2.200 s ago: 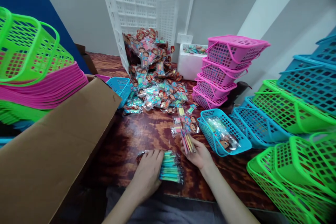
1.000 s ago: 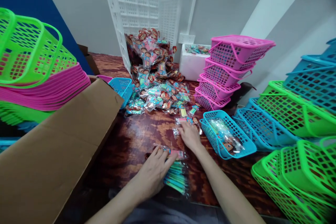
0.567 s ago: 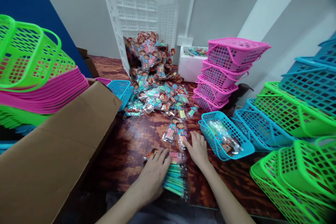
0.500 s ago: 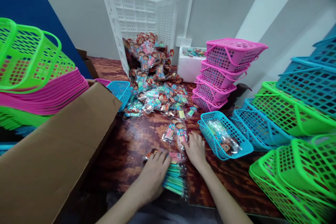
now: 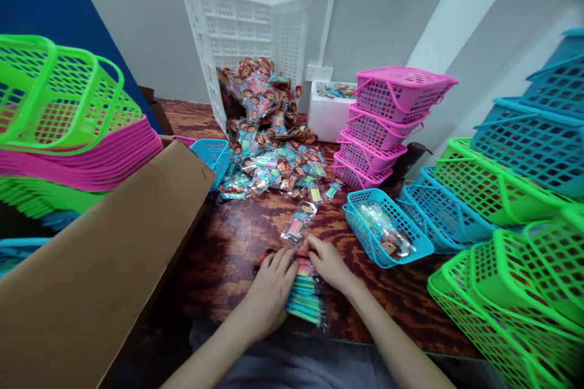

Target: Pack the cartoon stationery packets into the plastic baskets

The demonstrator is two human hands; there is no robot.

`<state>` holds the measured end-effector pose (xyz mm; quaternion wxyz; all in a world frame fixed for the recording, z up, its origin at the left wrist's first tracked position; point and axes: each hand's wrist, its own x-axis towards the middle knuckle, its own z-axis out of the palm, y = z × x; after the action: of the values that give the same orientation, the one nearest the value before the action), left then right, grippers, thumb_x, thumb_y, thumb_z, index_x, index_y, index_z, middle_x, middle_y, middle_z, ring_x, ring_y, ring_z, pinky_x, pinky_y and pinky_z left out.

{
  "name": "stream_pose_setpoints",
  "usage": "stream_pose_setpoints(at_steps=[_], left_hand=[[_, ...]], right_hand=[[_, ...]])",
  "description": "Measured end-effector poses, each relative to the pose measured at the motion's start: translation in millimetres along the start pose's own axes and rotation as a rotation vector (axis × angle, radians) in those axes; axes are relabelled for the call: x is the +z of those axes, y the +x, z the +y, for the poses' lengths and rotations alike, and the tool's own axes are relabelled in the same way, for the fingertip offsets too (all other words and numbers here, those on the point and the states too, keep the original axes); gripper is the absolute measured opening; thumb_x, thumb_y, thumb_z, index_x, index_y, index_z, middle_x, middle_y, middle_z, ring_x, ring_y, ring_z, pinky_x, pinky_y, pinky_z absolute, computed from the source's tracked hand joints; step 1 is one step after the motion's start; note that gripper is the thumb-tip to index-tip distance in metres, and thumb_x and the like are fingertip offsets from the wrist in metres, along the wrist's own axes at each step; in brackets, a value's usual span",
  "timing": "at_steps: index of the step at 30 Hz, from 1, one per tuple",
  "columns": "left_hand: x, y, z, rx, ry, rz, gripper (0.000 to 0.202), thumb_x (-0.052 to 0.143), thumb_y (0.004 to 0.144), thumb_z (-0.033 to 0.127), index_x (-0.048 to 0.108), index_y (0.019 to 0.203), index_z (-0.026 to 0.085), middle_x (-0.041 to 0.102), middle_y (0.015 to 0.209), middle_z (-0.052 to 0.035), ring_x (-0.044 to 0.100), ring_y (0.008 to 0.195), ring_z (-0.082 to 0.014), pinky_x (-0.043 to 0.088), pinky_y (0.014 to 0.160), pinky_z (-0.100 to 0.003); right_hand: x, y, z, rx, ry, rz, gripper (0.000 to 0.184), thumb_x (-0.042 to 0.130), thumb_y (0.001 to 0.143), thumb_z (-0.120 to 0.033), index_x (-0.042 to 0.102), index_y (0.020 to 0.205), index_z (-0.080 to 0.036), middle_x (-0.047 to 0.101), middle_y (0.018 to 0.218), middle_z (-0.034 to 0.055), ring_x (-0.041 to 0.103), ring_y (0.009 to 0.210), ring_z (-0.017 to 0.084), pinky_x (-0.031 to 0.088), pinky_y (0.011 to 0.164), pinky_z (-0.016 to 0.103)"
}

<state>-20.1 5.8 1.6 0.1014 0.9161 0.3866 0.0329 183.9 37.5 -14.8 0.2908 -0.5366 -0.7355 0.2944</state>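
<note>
Near the table's front edge a row of overlapping clear packets (image 5: 305, 301) shows green, blue and pink strips. Over its left side lies my left hand (image 5: 274, 282), fingers together and pressing the packets down; their cartoon-face ends are partly covered. My right hand (image 5: 329, 260) has its fingers curled and pinched on a pink-striped packet (image 5: 305, 260) at the row's far end. A single cartoon-figure packet (image 5: 298, 222) lies flat just beyond my hands. Right of them stands a blue basket (image 5: 387, 228) with several packets inside.
A heap of packets (image 5: 278, 164) spills from a tipped white crate (image 5: 241, 18) at the back. Stacked pink baskets (image 5: 378, 127) and a white box (image 5: 328, 115) stand beside it. Green baskets (image 5: 497, 279) crowd the right; a cardboard box (image 5: 114, 243) and nested baskets (image 5: 82, 158) border the left.
My right hand has moved left and nearer, bringing one of the two loose packets to the row's far end. My left hand stays on the row.
</note>
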Motion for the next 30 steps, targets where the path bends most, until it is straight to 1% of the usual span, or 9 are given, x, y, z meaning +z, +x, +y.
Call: stream_pose_setpoints(at_steps=[2, 5, 8, 11, 15, 20, 24, 26, 30], left_hand=[[-0.2, 2, -2, 0.026, 0.032, 0.015, 0.071, 0.06, 0.07, 0.022, 0.045, 0.138, 0.012, 0.018, 0.162, -0.0182, 0.009, 0.15, -0.036, 0.005, 0.119, -0.054], [1.5, 4, -7, 0.08, 0.028, -0.026, 0.069, 0.059, 0.072, 0.026, 0.046, 0.138, 0.011, 0.03, 0.157, -0.0201, 0.017, 0.148, -0.037, 0.0, 0.12, -0.056], [3.0, 3, -11, 0.078, -0.021, -0.046, 0.079, 0.057, 0.072, 0.021, 0.035, 0.147, 0.014, 0.046, 0.145, -0.017, 0.038, 0.136, -0.0338, 0.016, 0.118, -0.051], [0.0, 2, -10, 0.032, -0.067, -0.016, 0.088, 0.056, 0.07, 0.015, 0.025, 0.153, 0.02, 0.05, 0.139, -0.0132, 0.045, 0.126, -0.0311, 0.031, 0.111, -0.046], [-5.9, 4, -4, 0.004, -0.075, -0.054, 0.078, 0.057, 0.07, 0.016, 0.038, 0.145, 0.017, 0.05, 0.135, -0.0142, 0.046, 0.122, -0.0319, 0.034, 0.107, -0.046], [-0.6, 3, -4, -0.002, -0.125, -0.029, 0.072, 0.058, 0.071, 0.016, 0.042, 0.141, 0.017, 0.048, 0.14, -0.0131, 0.046, 0.124, -0.0297, 0.035, 0.108, -0.041], [5.5, 0, -6, 0.006, -0.146, -0.007, 0.067, 0.057, 0.074, 0.019, 0.043, 0.14, 0.017, 0.05, 0.141, -0.0132, 0.046, 0.126, -0.0298, 0.034, 0.109, -0.042], [7.0, 0, -6, 0.003, -0.14, 0.006, 0.069, 0.056, 0.074, 0.019, 0.042, 0.141, 0.016, 0.049, 0.142, -0.0137, 0.045, 0.128, -0.03, 0.034, 0.11, -0.042], [7.4, 0, -2, -0.047, -0.128, -0.003, 0.069, 0.055, 0.072, 0.019, 0.044, 0.14, 0.015, 0.05, 0.142, -0.0143, 0.047, 0.128, -0.0295, 0.035, 0.109, -0.043]], right_hand=[[-2, -2, -6, -0.012, 0.031, -0.065, 0.027, 0.043, 0.076, -0.005, 0.059, 0.089, -0.022, 0.067, 0.082, -0.0018, 0.061, 0.076, 0.015, 0.041, 0.072, 0.023], [-5, -5, -11, 0.034, 0.101, -0.114, 0.023, 0.048, 0.076, -0.007, 0.06, 0.088, -0.022, 0.066, 0.08, -0.003, 0.06, 0.075, 0.014, 0.04, 0.07, 0.022], [-3, -11, -10, 0.121, 0.209, -0.07, 0.009, 0.051, 0.085, -0.019, 0.06, 0.082, -0.02, 0.063, 0.075, -0.0029, 0.058, 0.071, 0.015, 0.04, 0.067, 0.023], [7, -22, -5, 0.164, 0.377, 0.051, 0.022, 0.049, 0.093, -0.035, 0.06, 0.083, -0.02, 0.063, 0.078, -0.0012, 0.059, 0.077, 0.016, 0.043, 0.072, 0.025], [10, -46, -10, 0.204, 0.455, 0.234, 0.027, 0.048, 0.097, -0.043, 0.063, 0.092, -0.02, 0.066, 0.086, 0.0015, 0.062, 0.087, 0.019, 0.046, 0.078, 0.028], [-40, -74, -18, 0.096, 0.09, 0.457, 0.025, 0.046, 0.099, -0.037, 0.067, 0.098, -0.023, 0.069, 0.097, 0.005, 0.062, 0.093, 0.021, 0.045, 0.084, 0.031], [-95, -77, 7, 0.083, -0.307, 0.639, 0.025, 0.046, 0.098, -0.035, 0.066, 0.102, -0.021, 0.069, 0.102, 0.0079, 0.059, 0.1, 0.025, 0.043, 0.092, 0.038], [-111, -73, 22, 0.188, -0.47, 0.566, 0.027, 0.044, 0.097, -0.034, 0.067, 0.104, -0.02, 0.069, 0.104, 0.01, 0.058, 0.102, 0.027, 0.043, 0.093, 0.04], [-117, -62, 29, 0.356, -0.668, 0.255, 0.032, 0.043, 0.097, -0.034, 0.072, 0.093, -0.02, 0.07, 0.102, 0.0123, 0.06, 0.102, 0.027, 0.043, 0.091, 0.037]])
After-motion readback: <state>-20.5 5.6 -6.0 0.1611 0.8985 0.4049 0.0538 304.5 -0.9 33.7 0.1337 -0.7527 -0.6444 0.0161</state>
